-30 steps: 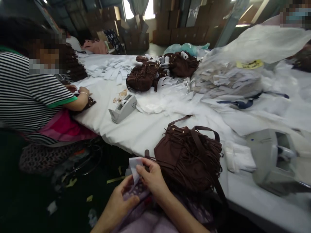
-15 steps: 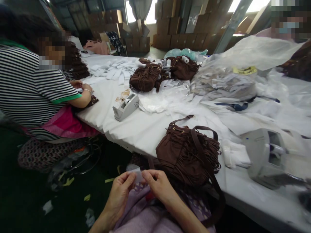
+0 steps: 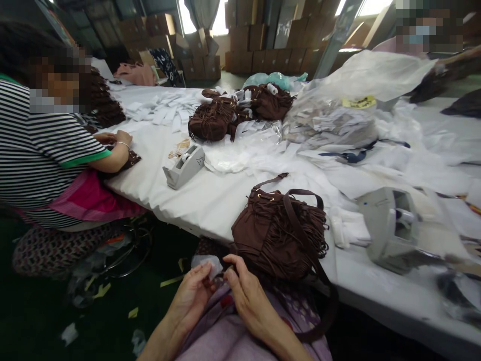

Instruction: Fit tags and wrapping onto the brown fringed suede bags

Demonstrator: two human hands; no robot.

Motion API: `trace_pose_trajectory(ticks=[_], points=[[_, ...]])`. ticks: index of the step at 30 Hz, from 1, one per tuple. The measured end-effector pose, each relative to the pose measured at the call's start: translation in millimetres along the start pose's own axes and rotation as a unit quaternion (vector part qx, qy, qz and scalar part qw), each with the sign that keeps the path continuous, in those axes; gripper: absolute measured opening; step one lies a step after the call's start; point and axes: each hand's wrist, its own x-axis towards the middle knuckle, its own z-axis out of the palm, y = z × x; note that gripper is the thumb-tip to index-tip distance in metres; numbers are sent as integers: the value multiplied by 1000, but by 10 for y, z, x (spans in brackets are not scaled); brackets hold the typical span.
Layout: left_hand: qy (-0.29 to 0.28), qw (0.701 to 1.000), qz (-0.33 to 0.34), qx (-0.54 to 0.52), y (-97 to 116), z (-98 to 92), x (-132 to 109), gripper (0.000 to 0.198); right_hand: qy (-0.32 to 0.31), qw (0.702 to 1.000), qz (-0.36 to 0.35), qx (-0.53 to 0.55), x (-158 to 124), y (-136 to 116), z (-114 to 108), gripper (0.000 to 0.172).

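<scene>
The left hand (image 3: 191, 296) is nearly closed, its thumb and curled fingertips pinching a small white slip (image 3: 206, 261) at its lower left edge. The right hand (image 3: 248, 298) is also drawn in, with thumb and forefinger meeting at the slip's right edge. It seems to pinch the slip too, though a dark strap (image 3: 228, 264) ends at the same spot and the grip there is hard to make out.

The slip sits between the two hands, just above the person's lap and below the near edge of the surface (image 3: 210, 198). It is pale, thin and crumpled, a little translucent.

Just beyond the right hand, a brown fringed bag (image 3: 280, 235) lies on the edge of the surface, with its fringe spread and its strap looping down toward the lap. A grey tape dispenser (image 3: 184, 168) stands farther back to the left, well apart from the hands.
</scene>
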Motion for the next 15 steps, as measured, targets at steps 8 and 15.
trace_pose_trajectory(ticks=[8,15], points=[[8,998,52,27,-67,200,49,34,-49,998,-13,-23,-304,-16,-175,39],[4,993,80,87,-108,428,-23,39,-28,999,41,-5,-305,102,-146,45]])
